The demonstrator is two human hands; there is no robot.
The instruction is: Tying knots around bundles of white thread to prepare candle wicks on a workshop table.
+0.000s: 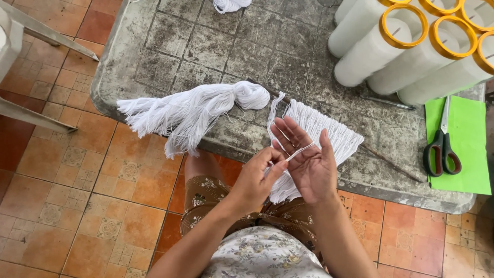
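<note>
Bare table (206, 46) lies open between yarn bundle (190, 110) and spools (406, 51).

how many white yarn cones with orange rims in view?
5 at least, clustered at the table's top right: cone one, two, three, plus two cropped by the frame edge. More may be hidden.

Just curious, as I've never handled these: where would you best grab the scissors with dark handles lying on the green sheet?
Probably by the looped handles of the dark-handled scissors. They lie flat on the green sheet with the loops nearest the table edge and the blades pointing away, so coming from the near edge meets the blunt end first.
</note>
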